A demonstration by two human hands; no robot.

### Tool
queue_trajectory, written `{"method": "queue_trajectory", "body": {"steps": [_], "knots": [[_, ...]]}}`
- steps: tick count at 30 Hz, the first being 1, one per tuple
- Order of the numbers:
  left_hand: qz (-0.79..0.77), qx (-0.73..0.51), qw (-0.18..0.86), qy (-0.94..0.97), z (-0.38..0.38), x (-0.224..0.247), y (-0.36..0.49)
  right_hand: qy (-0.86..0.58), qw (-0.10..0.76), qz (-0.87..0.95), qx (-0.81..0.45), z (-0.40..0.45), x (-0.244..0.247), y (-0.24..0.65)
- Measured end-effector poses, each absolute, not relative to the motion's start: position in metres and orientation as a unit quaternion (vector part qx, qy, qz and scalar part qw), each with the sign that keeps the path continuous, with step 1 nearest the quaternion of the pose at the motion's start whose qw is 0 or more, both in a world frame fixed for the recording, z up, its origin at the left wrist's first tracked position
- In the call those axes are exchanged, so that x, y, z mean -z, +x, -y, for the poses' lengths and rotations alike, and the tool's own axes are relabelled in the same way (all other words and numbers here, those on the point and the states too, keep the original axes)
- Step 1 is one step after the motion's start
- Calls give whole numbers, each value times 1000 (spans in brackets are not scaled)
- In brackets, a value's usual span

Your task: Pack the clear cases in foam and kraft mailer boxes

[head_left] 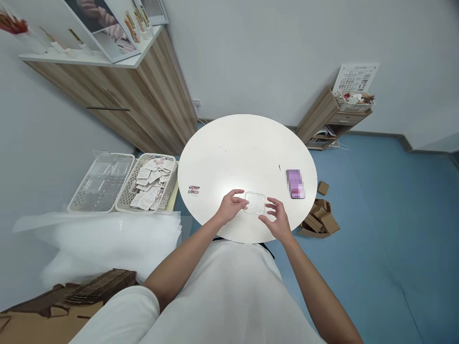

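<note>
A small, clear, square plastic box point(255, 203) is at the near part of the white round table point(247, 143). My left hand point(231, 207) has its thumb and fingertips at the box's left edge, gripping it there. On the other side, my right hand point(278, 220) is curved with thumb and fingers apart, close to the right edge. A narrow gap seems to separate it from the box. Left of my hands lies a small card of decorated press-on nails point(193, 190). A phone with a purple screen point(295, 184) lies to the right.
Left of the table stand a white basket of clear boxes point(103, 184) and a white basket of packets point(147, 184). Translucent plastic bags point(118, 243) and flattened cardboard point(71, 301) are nearer me. Cardboard boxes point(321, 217) sit on the floor at right. Wooden cabinets point(143, 95) stand behind.
</note>
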State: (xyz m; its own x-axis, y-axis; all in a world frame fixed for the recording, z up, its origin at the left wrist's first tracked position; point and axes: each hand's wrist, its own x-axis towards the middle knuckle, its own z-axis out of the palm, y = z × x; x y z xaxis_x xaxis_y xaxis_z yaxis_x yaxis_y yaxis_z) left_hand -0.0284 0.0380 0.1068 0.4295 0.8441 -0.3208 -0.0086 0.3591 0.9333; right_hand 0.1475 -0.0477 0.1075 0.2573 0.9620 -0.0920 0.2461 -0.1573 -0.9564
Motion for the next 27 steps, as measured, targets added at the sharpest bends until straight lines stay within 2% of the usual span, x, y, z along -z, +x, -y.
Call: {"method": "queue_trajectory", "body": {"steps": [7,15,27], "knots": [[-405,-261,726,490,-46,-104,-37,-603,383,583,-387,40,-122,151],[-342,-222,723,557,-47,-104,-46,-603,396,557,-411,37,-118,156],[-346,-213,705,582,-55,-100,-41,-580,394,544,-461,18,-114,166]]}}
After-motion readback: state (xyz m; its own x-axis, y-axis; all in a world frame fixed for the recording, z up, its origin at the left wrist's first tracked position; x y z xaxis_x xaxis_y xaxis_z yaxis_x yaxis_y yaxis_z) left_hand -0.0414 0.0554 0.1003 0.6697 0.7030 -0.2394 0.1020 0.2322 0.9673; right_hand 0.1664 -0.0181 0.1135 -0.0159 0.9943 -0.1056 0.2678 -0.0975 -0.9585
